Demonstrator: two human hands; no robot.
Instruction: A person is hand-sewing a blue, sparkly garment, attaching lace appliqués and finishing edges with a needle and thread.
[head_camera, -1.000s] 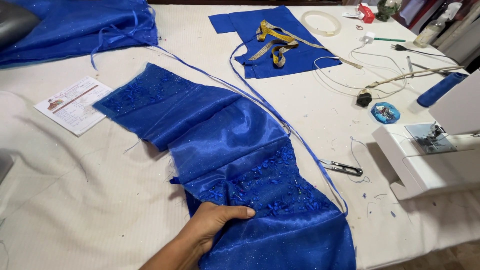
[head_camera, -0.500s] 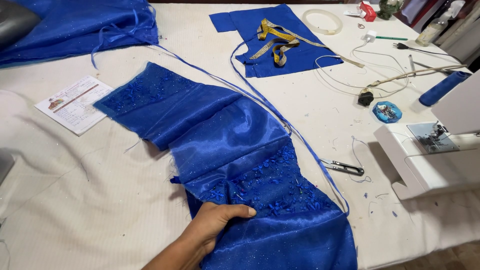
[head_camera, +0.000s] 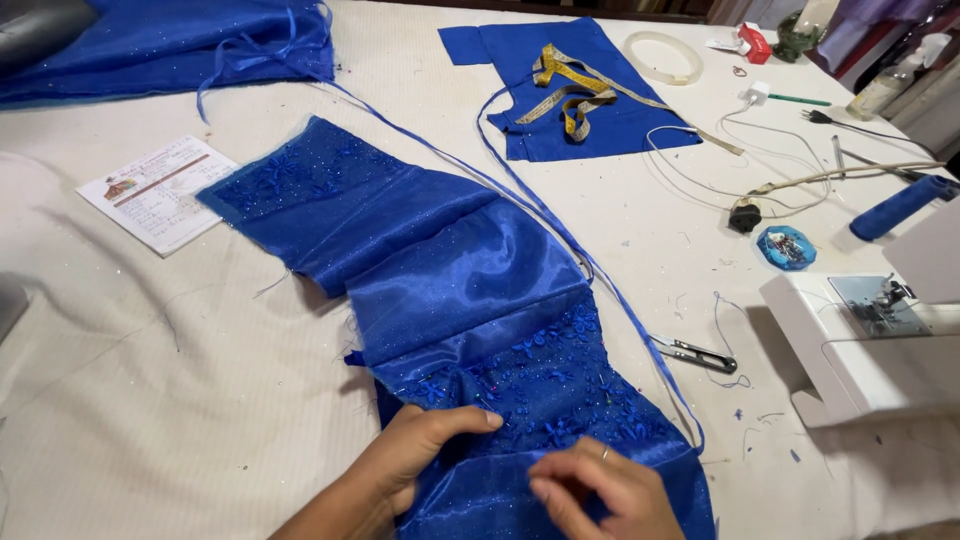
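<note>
A long piece of shiny blue satin fabric (head_camera: 450, 270) with beaded floral lace lies diagonally across the white table (head_camera: 150, 400). My left hand (head_camera: 420, 455) rests flat on its near end, fingers on the lace. My right hand (head_camera: 600, 490) is beside it at the bottom edge, fingers curled and pinching at the fabric, a ring on one finger. A thin blue cord (head_camera: 560, 225) runs along the fabric's right side.
A white sewing machine (head_camera: 870, 340) stands at the right, small thread snips (head_camera: 695, 353) near it. Farther back lie a blue cut piece with a yellow tape measure (head_camera: 570, 90), cables (head_camera: 780, 185), a blue bobbin case (head_camera: 787, 247), a printed paper (head_camera: 155, 190) and more blue fabric (head_camera: 160, 45).
My right hand has come into view at the bottom and pinches the fabric beside my left hand. The left hand stays on the fabric's near end.
</note>
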